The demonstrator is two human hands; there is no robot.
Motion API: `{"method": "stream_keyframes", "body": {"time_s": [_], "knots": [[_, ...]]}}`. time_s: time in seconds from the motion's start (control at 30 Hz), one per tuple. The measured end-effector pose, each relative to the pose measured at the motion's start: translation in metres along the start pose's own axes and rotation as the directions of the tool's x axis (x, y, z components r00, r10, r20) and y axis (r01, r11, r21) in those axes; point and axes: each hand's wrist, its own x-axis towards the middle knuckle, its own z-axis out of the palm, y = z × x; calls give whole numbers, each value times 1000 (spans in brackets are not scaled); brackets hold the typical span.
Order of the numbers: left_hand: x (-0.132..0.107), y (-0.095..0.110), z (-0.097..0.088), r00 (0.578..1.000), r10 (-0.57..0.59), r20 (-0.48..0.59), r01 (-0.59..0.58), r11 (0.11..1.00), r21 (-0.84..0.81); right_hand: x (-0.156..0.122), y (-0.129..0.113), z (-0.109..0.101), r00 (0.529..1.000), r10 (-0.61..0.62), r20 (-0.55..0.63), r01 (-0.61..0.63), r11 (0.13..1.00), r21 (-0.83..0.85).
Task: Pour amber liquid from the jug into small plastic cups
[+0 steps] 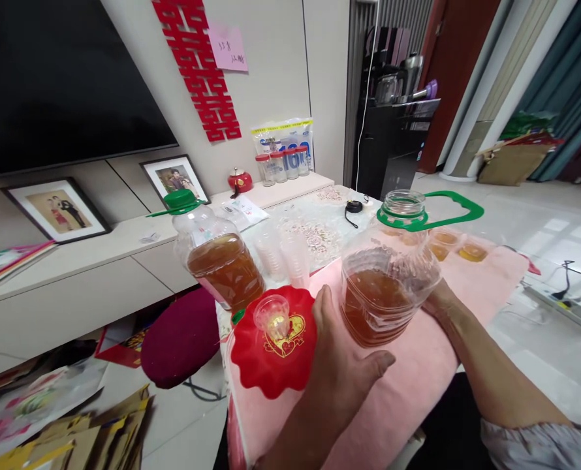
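An uncapped clear plastic jug (383, 307) with a green neck ring and handle stands over the pink cloth, partly filled with brown liquid. My right hand (425, 277) is against its far right side, partly seen through the plastic, fingers mostly hidden. To the left of the jug, my left hand (332, 365) has its fingers stretched and thumb apart, holding nothing. Close to that hand is a red scalloped plate (251, 359) bearing a small clear cup (273, 313). A green cap (238, 318) lies at the plate's edge. Behind are stacked clear plastic cups (295, 261).
A second jug (222, 261), capped in green, holds brown liquid at the left. Several small cups (471, 251) of amber liquid stand at the right. A tape measure (353, 207) lies farther back. A maroon stool (183, 336) is left of the table; a power strip (565, 307) is right.
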Motion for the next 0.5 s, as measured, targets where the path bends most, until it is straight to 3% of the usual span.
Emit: {"method": "stream_keyframes", "body": {"time_s": [0.07, 0.2, 0.37, 0.5], "knots": [[13, 2, 23, 997, 0, -72, -8, 994, -107, -5, -4, 3, 996, 16, 92, -17, 1000, 18], [34, -4, 49, 988, 14, -151, -27, 996, -82, -18, -19, 12, 961, 35, 273, -41, 999, 15], [38, 1, 48, 995, -68, -75, 64, 997, -48, -30, -38, 28, 916, 108, 387, -85, 994, -75], [38, -1, 46, 997, -40, -71, 34, 995, -88, -33, -53, 37, 893, 198, 405, -127, 973, -194]]}}
